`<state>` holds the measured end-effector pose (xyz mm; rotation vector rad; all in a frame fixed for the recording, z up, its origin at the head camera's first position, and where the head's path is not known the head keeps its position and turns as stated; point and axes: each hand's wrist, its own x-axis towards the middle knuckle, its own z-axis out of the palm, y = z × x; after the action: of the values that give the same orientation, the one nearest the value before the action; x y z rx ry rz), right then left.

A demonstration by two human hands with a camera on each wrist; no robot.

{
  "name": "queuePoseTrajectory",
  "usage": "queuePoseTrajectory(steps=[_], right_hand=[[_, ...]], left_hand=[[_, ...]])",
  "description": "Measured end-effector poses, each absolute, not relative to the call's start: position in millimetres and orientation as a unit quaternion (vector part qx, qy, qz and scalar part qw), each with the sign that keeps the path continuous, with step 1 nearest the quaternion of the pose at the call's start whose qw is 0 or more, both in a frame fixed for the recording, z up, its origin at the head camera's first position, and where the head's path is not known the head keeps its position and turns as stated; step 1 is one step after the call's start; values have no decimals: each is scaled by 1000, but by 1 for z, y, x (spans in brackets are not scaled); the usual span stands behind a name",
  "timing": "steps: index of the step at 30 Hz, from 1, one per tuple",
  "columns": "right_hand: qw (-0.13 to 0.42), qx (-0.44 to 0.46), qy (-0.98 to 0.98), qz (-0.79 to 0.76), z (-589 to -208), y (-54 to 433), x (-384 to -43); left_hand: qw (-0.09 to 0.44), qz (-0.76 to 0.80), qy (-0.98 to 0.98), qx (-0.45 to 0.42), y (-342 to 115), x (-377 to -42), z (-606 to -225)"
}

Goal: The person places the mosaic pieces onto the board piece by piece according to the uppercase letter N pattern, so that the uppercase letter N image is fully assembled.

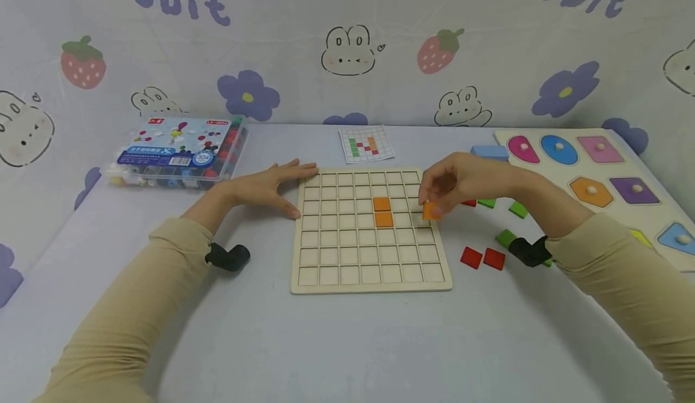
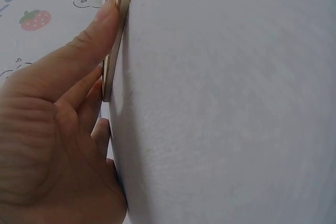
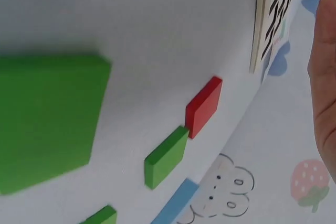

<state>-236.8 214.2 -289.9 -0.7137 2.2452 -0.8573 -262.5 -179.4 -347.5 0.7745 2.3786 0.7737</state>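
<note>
A wooden grid board [image 1: 369, 286] lies on the table with two orange square tiles [image 1: 382, 204] in neighbouring cells, one above the other. My left hand [image 1: 260, 187] rests at the board's left edge, fingers extended; in the left wrist view the thumb [image 2: 100, 27] touches the board's rim. Over the board's right side, my right hand [image 1: 461, 180] pinches another orange tile [image 1: 431, 211] between thumb and fingers. The right wrist view shows only part of this hand [image 3: 326, 77]; the held tile is hardly visible there.
Loose red tiles [image 1: 471, 257] and green tiles [image 1: 518, 209] lie right of the board. A pattern card [image 1: 366, 144] sits behind it. A plastic case [image 1: 176, 149] stands at the back left, a shape puzzle board [image 1: 594, 168] at the right, a blue block [image 1: 490, 152] beside it.
</note>
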Motion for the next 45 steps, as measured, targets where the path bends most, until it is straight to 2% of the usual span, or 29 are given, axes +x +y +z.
queuePoseTrajectory(steps=[20, 26, 45], right_hand=[[300, -296, 851, -312, -301, 168, -235], [313, -314, 838, -317, -304, 157, -234], [295, -320, 856, -278, -310, 145, -226]], left_hand=[[258, 285, 878, 284, -179, -264, -348], [258, 283, 879, 284, -178, -264, -348], [261, 283, 878, 284, -178, -262, -347]])
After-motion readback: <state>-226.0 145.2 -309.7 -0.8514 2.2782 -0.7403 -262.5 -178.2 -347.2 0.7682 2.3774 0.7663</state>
